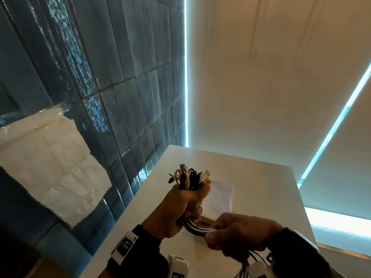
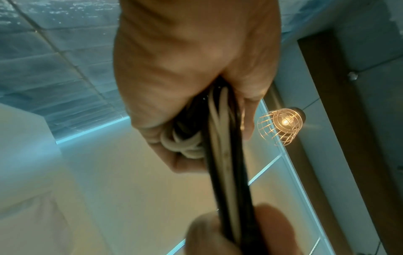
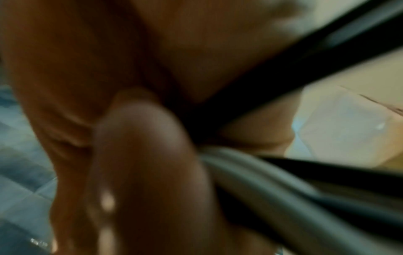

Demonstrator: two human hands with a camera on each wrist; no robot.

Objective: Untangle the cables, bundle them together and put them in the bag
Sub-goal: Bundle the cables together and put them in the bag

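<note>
My left hand (image 1: pixel 185 205) grips a bunch of black and white cables (image 1: pixel 188 178) upright above the white table (image 1: pixel 261 189), with plug ends sticking out over the fist. The same cables (image 2: pixel 220 138) run down out of the left hand (image 2: pixel 185 77) in the left wrist view. My right hand (image 1: pixel 236 235) pinches the lower strands lower down to the right, and loose ends hang below it. Close up and blurred in the right wrist view, black and grey cables (image 3: pixel 272 181) pass under the thumb of my right hand (image 3: pixel 141 155). A small white bag (image 1: pixel 219 197) lies flat on the table behind my hands.
A blue tiled wall (image 1: pixel 120 77) stands along the table's left edge, with a white sheet (image 1: pixel 52 167) taped to it. Cream blinds (image 1: pixel 281 87) hang behind the table. A caged lamp (image 2: pixel 281 124) glows in the left wrist view.
</note>
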